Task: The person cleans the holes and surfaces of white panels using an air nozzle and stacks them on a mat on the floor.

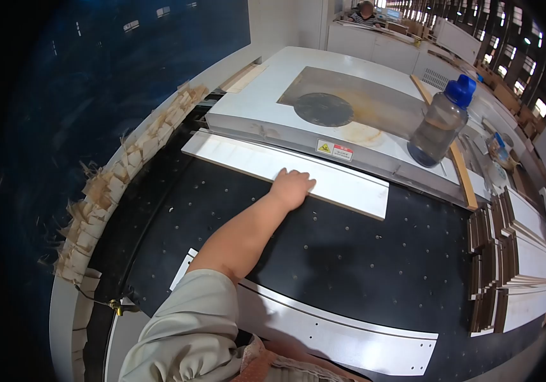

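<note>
My left hand (292,188) rests palm down on a long white board (349,189), near the middle of its near edge. The fingers are slightly bent and a little apart on top of it; they are not wrapped round it. This board lies on a black, dotted table (349,254), along the front of a white machine housing (254,121). Closer to my body is a second white panel (349,340) with small holes and a groove near its far edge. My forearm and sleeve cover part of that panel. My right hand is not in view.
A water bottle with a blue lid (439,124) stands on the housing beside a wooden strip (462,172). Stacked white boards (527,258) are at the right. Torn edging (110,178) lines the left side. A person (365,14) sits in the background.
</note>
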Tool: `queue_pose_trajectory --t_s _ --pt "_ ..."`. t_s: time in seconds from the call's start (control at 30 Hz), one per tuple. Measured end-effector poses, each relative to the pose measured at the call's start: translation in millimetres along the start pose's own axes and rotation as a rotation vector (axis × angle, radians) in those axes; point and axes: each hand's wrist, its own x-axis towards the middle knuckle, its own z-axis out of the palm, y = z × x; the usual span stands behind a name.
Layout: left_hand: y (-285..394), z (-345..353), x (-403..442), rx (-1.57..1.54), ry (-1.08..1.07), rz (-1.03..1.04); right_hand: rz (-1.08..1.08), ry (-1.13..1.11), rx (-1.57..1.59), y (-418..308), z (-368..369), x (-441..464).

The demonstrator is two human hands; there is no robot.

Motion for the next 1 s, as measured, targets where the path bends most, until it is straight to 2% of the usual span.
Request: queue_pose_trajectory --t_s 0.1,0.17,0.23,0.3,0.33,0.37,0.43,0.47,0.5,0.57,0.7,0.8,0.9,1.0 --pt "-21 3 2 0.066 0.023 -0.106 0.014 -0.011 0.008 -1 -2 1" --pt "-25 12 -4 -0.122 0.436 -0.216 0.024 -0.017 0.009 -1 -2 1" --pt "-7 23 -12 -0.578 0.71 -0.41 0.03 -0.011 0.009 -1 -4 1" --pt "7 39 -10 -1.214 0.711 -0.767 0.044 -0.005 0.013 -1 -6 -1" --pt "1 60 -2 -1.573 0.649 -0.815 0.052 -0.005 0.014 -2 -7 -2" --pt "13 53 -6 -1.881 0.78 -0.807 0.057 -0.004 0.016 -2 -7 -1" --pt "35 28 -4 -2.131 0.882 -0.795 0.064 -0.009 0.02 -3 -7 0" --pt "38 25 2 -2.156 0.864 -0.736 0.07 -0.007 0.025 -3 -9 -1" --pt "33 26 7 -2.212 0.835 -0.519 0.071 -0.012 0.023 -5 -9 -2" --pt "33 19 20 -2.195 0.804 -0.759 0.079 -0.012 0.024 -5 -11 -3" --pt "30 15 32 -2.201 0.784 -0.821 0.077 -0.017 0.034 -6 -9 -5" --pt "32 5 27 -2.08 0.764 -0.867 0.076 -0.024 0.035 -7 -7 -8" --pt "22 -2 23 -2.069 0.671 -0.933 0.053 -0.037 0.026 -6 -2 -11" --pt "3 22 35 -2.078 0.633 -0.871 0.02 -0.025 0.018 -9 2 -16"
